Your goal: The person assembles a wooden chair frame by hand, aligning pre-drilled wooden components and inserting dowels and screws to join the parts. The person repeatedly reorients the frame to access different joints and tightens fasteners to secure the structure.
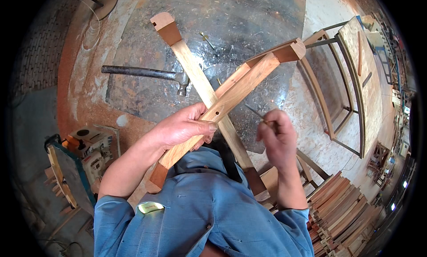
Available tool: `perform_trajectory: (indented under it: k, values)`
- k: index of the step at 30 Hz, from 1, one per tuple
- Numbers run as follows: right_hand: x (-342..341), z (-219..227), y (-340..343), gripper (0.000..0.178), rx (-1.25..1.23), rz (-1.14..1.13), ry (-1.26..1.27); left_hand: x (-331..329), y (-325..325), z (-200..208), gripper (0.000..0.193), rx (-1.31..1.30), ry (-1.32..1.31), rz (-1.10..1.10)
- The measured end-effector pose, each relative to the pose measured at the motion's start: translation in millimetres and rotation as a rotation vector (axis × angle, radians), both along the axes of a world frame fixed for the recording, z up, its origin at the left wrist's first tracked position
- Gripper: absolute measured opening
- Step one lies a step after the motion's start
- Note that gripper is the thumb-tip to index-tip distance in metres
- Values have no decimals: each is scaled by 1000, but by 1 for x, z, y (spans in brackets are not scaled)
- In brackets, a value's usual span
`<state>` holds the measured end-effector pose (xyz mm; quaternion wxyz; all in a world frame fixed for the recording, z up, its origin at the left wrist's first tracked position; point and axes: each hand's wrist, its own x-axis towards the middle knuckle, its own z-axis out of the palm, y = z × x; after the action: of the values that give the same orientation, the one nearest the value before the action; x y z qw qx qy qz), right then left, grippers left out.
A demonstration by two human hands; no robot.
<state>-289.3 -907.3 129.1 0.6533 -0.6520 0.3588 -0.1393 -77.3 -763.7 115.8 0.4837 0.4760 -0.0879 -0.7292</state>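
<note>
My left hand (180, 129) is closed around the upper beam of a crossed wooden frame (242, 89), near a small dark hole in its side. The two beams form an X, with darker angled blocks on their ends, and the near ends reach my lap. To the right of the crossing, my right hand (281, 139) is closed on a thin pointed metal rod (253, 110); its grip end is hidden by the fingers, so its kind is unclear. The rod's tip is apart from the beam. A hammer (142, 71) with a dark handle lies left of the frame.
Beneath the frame is a worn dark metal tabletop (249, 21). A small brass-coloured bolt (207, 40) lies on it beyond the crossing. At right stands a curved wooden frame (318, 90), with stacked wood strips (342, 208) nearer. A white machine (95, 145) stands at left.
</note>
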Motion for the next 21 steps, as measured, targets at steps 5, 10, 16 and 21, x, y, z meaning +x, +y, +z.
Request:
perform_trajectory:
  k: [5,10,16,21]
  values:
    - [11,45,-6,15,88,9,-167,0,-2,7,26,-4,2,13]
    - [29,46,-8,18,-94,177,-65,1,-2,3,26,-17,-11,-32]
    - [44,43,-7,19,-85,233,-32,3,-1,5,27,-37,-5,-41]
    - [51,48,-11,16,-256,345,-19,1,-3,8,25,-43,-6,-19]
